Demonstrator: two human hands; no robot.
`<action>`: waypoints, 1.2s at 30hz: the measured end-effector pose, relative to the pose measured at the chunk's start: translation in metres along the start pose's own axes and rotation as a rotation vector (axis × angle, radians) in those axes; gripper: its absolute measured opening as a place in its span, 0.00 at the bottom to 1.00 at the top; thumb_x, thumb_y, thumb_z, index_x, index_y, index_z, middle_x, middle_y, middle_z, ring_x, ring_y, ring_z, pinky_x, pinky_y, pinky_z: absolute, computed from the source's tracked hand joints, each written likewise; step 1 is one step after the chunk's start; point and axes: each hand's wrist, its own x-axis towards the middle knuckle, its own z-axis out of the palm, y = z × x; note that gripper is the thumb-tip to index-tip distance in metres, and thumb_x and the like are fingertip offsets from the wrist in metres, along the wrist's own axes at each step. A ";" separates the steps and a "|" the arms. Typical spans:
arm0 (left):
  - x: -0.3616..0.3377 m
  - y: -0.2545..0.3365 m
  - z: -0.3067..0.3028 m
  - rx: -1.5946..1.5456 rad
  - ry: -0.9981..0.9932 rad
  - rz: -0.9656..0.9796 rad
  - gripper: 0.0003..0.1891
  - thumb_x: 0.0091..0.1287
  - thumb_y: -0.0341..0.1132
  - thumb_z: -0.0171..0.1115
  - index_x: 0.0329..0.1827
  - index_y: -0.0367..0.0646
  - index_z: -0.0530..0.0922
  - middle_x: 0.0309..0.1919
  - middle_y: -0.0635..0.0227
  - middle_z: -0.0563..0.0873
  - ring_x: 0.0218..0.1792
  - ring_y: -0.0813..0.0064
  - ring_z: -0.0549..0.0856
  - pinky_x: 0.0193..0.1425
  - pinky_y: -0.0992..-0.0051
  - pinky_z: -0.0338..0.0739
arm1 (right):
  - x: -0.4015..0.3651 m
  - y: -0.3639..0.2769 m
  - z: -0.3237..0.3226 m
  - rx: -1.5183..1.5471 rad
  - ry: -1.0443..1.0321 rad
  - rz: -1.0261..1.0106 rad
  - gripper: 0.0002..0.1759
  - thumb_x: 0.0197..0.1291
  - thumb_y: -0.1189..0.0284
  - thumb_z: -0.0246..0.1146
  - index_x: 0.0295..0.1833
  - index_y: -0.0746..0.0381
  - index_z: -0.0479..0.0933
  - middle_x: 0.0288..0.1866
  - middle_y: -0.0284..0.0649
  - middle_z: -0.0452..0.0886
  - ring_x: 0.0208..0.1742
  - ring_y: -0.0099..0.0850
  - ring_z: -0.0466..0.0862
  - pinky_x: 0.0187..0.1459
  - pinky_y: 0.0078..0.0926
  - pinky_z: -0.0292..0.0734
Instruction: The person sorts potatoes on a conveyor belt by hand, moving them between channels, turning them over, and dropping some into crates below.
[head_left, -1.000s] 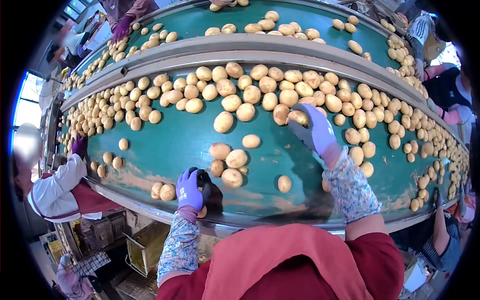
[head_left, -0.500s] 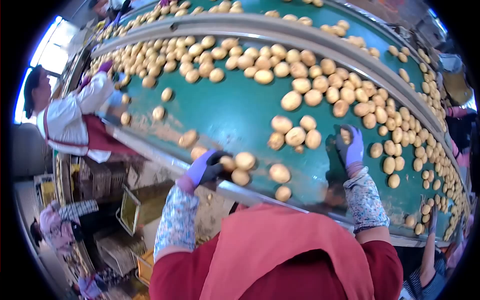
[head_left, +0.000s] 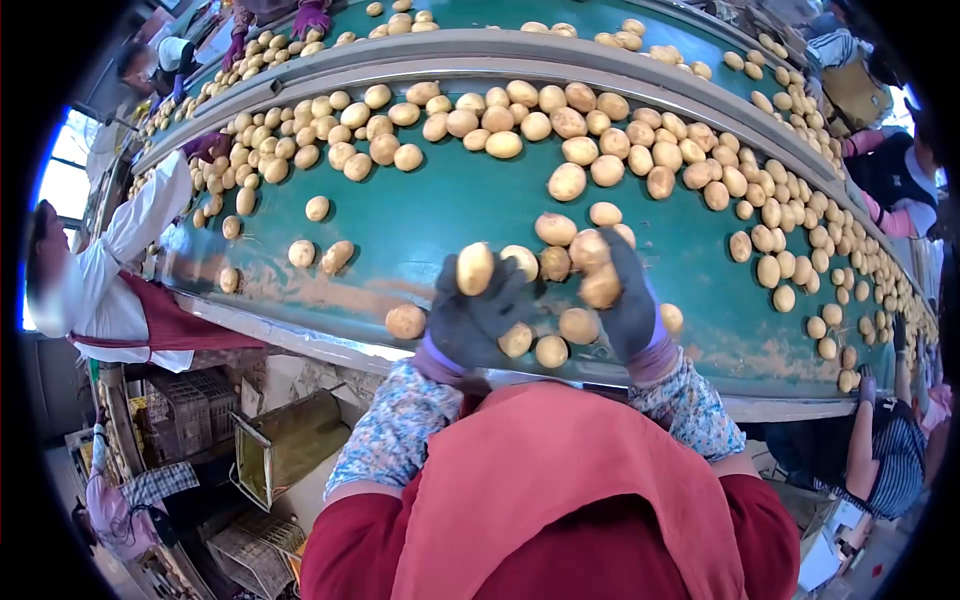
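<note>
Gloved in black and purple, my left hand (head_left: pixel 472 318) is turned partly palm up over the near side of the green belt (head_left: pixel 430 205), its fingers round an upright potato (head_left: pixel 475 268). My right hand (head_left: pixel 630 305), in the same kind of glove, closes on a potato (head_left: pixel 600 287) to its left. More potatoes lie close around and between both hands, among them one potato (head_left: pixel 555 229) farther up the belt and another potato (head_left: pixel 551 351) near the edge. Part of the right hand's thumb side is covered by potatoes.
A long band of potatoes (head_left: pixel 660 155) runs beside the metal divider (head_left: pixel 480 45). At the left, a co-worker's white sleeve (head_left: pixel 150 210) reaches over the belt. Other workers stand to the right and beyond. Crates (head_left: pixel 190 405) and a metal-framed bin (head_left: pixel 285 445) are below left.
My hands have come closer together. The right hand moved left to the central potatoes; the left moved right and turned upward with a potato. The view has shifted slightly.
</note>
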 end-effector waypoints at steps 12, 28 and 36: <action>-0.037 0.031 0.024 0.263 0.353 0.145 0.09 0.71 0.28 0.58 0.43 0.52 0.66 0.39 0.69 0.74 0.35 0.76 0.73 0.39 0.65 0.73 | 0.016 0.013 0.060 -0.855 -0.345 0.206 0.28 0.57 0.74 0.68 0.65 0.56 0.76 0.61 0.46 0.80 0.57 0.48 0.83 0.56 0.41 0.79; -0.068 0.147 0.000 -0.826 -0.276 -0.512 0.21 0.77 0.39 0.55 0.67 0.37 0.66 0.58 0.64 0.75 0.58 0.73 0.75 0.55 0.74 0.76 | 0.042 -0.079 0.182 -0.145 -0.363 0.020 0.36 0.65 0.67 0.67 0.75 0.65 0.63 0.67 0.50 0.74 0.68 0.41 0.75 0.67 0.40 0.70; -0.104 0.189 0.019 0.256 -0.307 0.250 0.08 0.70 0.26 0.51 0.38 0.46 0.61 0.33 0.72 0.65 0.31 0.81 0.60 0.29 0.82 0.57 | -0.086 0.089 0.012 -1.219 -0.096 0.420 0.20 0.69 0.69 0.62 0.63 0.65 0.75 0.45 0.51 0.80 0.44 0.42 0.81 0.49 0.41 0.78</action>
